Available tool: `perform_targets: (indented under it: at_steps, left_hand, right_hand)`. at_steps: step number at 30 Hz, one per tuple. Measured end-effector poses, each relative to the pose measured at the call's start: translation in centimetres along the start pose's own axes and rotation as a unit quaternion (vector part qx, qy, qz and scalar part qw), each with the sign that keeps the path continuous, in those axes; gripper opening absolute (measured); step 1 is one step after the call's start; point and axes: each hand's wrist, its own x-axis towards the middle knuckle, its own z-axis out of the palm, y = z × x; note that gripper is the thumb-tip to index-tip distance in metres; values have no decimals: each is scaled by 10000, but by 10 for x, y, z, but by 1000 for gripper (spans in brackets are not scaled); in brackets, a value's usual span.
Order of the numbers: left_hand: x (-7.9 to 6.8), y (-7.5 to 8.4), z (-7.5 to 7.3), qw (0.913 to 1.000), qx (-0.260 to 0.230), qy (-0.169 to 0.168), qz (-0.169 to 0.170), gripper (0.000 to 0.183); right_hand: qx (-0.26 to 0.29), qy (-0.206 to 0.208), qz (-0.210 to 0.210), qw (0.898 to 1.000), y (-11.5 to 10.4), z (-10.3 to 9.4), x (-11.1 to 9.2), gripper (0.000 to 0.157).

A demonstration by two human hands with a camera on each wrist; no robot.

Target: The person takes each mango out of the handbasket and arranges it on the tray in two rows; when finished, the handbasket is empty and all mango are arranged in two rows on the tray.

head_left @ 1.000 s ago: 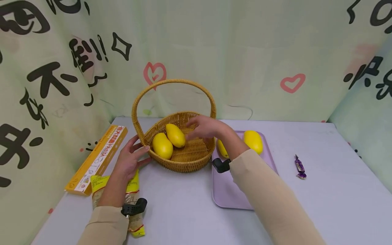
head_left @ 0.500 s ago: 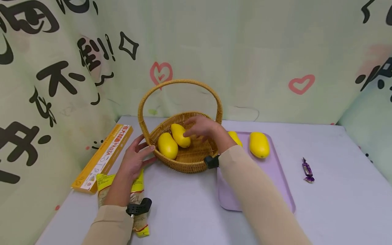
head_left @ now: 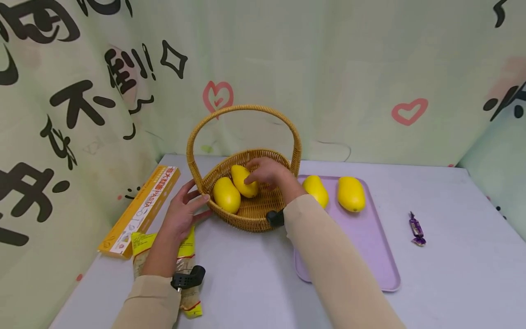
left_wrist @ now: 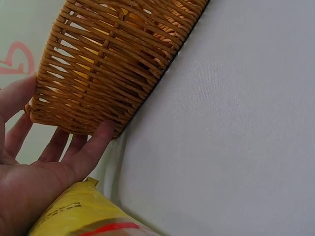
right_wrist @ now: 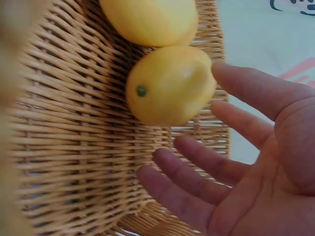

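Two yellow mangoes lie side by side in the left part of a wicker basket [head_left: 263, 208] with a tall arched handle. My right hand [head_left: 267, 172] reaches into the basket, fingers spread, beside the farther mango [head_left: 242, 179]. In the right wrist view the thumb tip is right at this mango [right_wrist: 167, 88], while the other fingers extend past it over the weave. The other mango [head_left: 227, 195] sits nearer the left rim. My left hand [head_left: 182, 214] touches the basket's left side, its thumb at the rim and fingers along the outer wall [left_wrist: 98, 98].
A lilac tray [head_left: 361, 242] at the right bears two more mangoes [head_left: 351, 194]. Farther right lies a purple-wrapped candy [head_left: 417, 230]. An orange pasta box [head_left: 141, 210] and a yellow-ended packet [head_left: 190, 292] lie at the left, the packet partly under my left forearm. A curtain [head_left: 349, 82] hangs behind.
The view has turned slightly left. My right forearm has shifted left, uncovering more of the tray's mangoes, and the right hand stays beside the farther basket mango. The left hand keeps its place.
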Motion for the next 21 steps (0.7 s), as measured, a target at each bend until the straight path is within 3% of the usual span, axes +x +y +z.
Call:
perform_targets:
  at_steps: [21]
  left_hand:
    - [-1,-1,0,10000,-81,32,-15,76]
  right_hand:
    - [127,-184,-2,9998,-4,7,13,61]
